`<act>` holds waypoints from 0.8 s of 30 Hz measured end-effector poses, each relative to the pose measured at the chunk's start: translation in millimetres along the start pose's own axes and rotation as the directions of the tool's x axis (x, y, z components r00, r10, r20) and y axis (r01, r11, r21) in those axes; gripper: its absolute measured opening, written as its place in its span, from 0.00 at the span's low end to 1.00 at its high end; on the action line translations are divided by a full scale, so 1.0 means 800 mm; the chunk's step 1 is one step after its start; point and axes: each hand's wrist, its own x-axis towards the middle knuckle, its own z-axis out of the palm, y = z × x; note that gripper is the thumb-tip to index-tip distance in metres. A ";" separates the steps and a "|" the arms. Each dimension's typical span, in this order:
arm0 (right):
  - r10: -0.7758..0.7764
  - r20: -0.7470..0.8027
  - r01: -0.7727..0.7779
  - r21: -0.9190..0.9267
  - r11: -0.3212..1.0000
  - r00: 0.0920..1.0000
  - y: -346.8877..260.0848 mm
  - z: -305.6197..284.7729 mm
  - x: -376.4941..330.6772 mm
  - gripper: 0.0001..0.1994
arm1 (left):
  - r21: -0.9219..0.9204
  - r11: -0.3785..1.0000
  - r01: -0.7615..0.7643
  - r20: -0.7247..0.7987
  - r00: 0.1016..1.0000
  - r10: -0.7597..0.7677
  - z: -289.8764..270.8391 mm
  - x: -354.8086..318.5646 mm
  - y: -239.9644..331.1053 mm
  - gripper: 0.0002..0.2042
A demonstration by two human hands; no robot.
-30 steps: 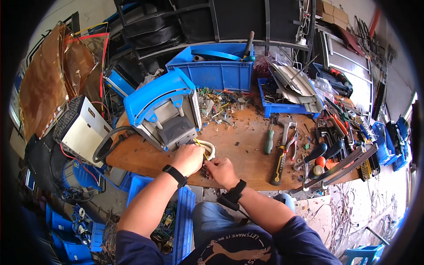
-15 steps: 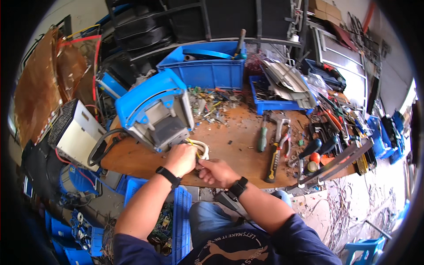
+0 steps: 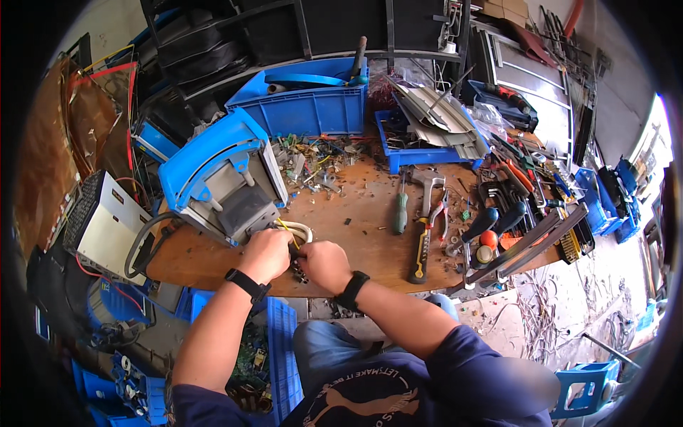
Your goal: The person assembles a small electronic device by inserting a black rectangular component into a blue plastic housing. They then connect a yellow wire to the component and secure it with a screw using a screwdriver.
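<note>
Just by table edge (image 3: pixel 388 285), right hand (image 3: pixel 324 266) sits clear of hammer (image 3: pixel 421 245).

two hands (image 3: pixel 266 255) (image 3: pixel 325 266), two wristbands (image 3: pixel 247 285) (image 3: pixel 352 290), one hammer (image 3: pixel 421 249), one green-handled screwdriver (image 3: pixel 400 213)

blu/gry unit (image 3: pixel 224 178) | wht cbl (image 3: pixel 304 229) | yel wire (image 3: pixel 283 224) | brn tbl (image 3: pixel 348 252) | grn s'driver hndl (image 3: pixel 401 215)

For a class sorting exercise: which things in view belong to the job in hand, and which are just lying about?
Apparently in use, at the left hand and right hand:
yellow wire
white loop
blue-framed unit

Apparently lying about:
hammer
green-handled screwdriver
loose scraps
</note>
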 end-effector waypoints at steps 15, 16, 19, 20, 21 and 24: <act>0.395 0.434 -0.587 0.605 0.538 0.810 0.017 -0.009 -0.010 0.16 | 0.026 0.999 0.042 -0.031 0.999 -0.041 0.005 -0.004 0.001 0.06; 0.354 0.509 -0.620 0.661 0.423 0.785 0.013 -0.007 -0.011 0.18 | 0.025 0.998 0.052 -0.021 0.998 -0.051 0.001 -0.006 0.002 0.06; 0.297 0.643 -0.691 0.717 0.089 0.706 0.026 0.001 -0.003 0.18 | -0.021 0.998 0.064 -0.012 0.998 -0.064 0.000 0.001 0.008 0.06; 0.307 0.686 -0.716 0.698 -0.023 0.659 0.025 0.002 -0.003 0.15 | -0.003 0.997 0.073 0.002 0.997 -0.073 0.003 -0.001 0.008 0.06; 0.289 0.684 -0.701 0.711 -0.055 0.670 0.023 0.005 -0.003 0.14 | 0.015 0.997 0.081 0.016 0.997 -0.082 0.002 -0.001 0.008 0.07; 0.264 0.656 -0.652 0.749 -0.118 0.707 0.024 0.021 -0.006 0.10 | -0.004 0.997 0.076 0.006 0.997 -0.076 -0.001 -0.003 0.007 0.07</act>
